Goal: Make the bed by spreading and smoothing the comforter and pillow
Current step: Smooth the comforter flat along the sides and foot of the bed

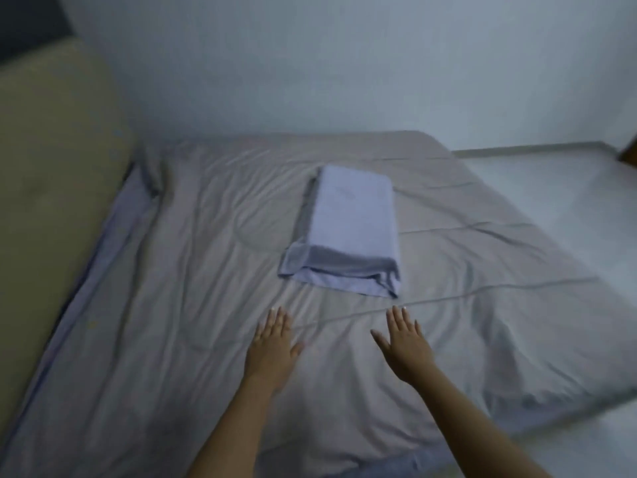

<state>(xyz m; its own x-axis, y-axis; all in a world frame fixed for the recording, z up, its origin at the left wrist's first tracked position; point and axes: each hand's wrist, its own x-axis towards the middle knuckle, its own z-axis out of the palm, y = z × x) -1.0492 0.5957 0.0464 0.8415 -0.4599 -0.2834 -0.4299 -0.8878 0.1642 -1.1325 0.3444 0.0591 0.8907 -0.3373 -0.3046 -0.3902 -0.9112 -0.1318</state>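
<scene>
Two flat palms, left hand, right hand, on comforter; pillow beyond

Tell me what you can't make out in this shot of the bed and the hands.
Head view only:
- Whether the left hand and right hand press the grey comforter or hover just above it: motion blur.
- The comforter's near edge: cut off by the bottom of the frame and hidden by the forearms.
- What lies inside the folded lavender pillowcase: covered by its own fabric.
- The beige headboard's full extent: cut off at the left edge.
</scene>
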